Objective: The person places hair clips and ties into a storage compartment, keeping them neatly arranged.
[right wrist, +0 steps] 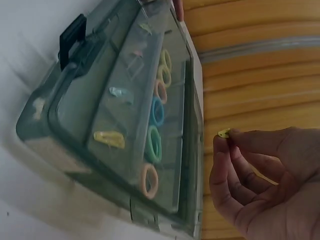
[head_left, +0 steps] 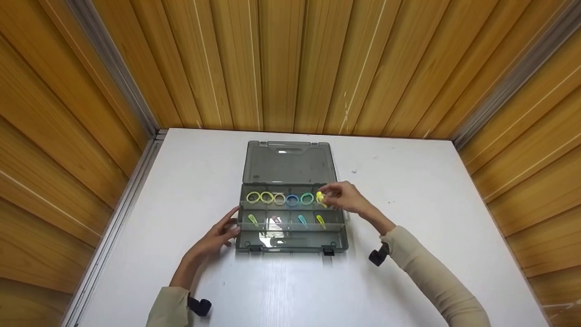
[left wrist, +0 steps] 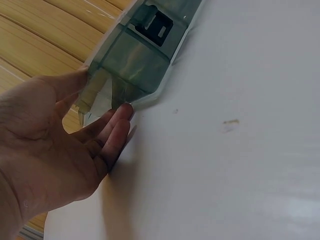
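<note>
A translucent grey-green compartment box [head_left: 290,239] lies with its lid [head_left: 290,163] folded back. Several coloured hair ties, including a blue one [head_left: 292,200] and a green one [head_left: 307,198], stand in a row in its back part. In front of them sit several snap hair clips, among them a blue clip [head_left: 302,220] and a yellow clip [head_left: 321,221]. My right hand [head_left: 347,196], above the box's back right corner, pinches a small yellow hair clip [right wrist: 223,133] between thumb and forefinger. My left hand [head_left: 211,240] rests its fingers against the box's left side.
The box is on a white table [head_left: 390,290] walled by yellow wood-like panels [head_left: 281,63]. Clear upright dividers [head_left: 268,225] run across the box. Dark latches [head_left: 328,251] stick out from its front edge.
</note>
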Motion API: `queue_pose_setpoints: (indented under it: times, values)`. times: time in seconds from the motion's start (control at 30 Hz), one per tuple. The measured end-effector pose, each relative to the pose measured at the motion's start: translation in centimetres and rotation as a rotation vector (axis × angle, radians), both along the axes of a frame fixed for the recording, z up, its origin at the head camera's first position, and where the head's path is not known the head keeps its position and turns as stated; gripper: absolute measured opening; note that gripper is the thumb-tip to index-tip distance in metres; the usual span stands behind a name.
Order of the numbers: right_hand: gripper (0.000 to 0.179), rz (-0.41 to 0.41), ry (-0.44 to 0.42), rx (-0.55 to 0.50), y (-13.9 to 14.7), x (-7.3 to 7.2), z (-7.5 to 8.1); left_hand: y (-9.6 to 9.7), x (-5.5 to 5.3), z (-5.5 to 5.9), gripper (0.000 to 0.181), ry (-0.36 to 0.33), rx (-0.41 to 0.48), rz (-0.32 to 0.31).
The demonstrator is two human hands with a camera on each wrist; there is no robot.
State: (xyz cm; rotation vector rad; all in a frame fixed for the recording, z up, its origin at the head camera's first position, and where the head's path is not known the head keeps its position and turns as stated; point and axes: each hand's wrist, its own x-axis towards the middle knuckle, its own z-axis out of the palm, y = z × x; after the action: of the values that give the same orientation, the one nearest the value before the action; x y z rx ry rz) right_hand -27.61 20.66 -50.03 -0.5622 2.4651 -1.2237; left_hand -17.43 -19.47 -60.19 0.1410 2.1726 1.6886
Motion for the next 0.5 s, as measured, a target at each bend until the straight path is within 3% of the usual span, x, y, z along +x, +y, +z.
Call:
queue_pose_setpoints:
  times: [0.2,0.5]
  values:
    - [0.032,0.119,0.041,0.005,-4.6,0.4,-2.2,0.2,0.0,0.1,0.068,-0.003,-0.003,0.007]
    - [0.025,0.108,0.049,0.040,-7.4,0.9,-4.0,0.0,0.1,-0.1,0.067,-0.002,0.012,0.012]
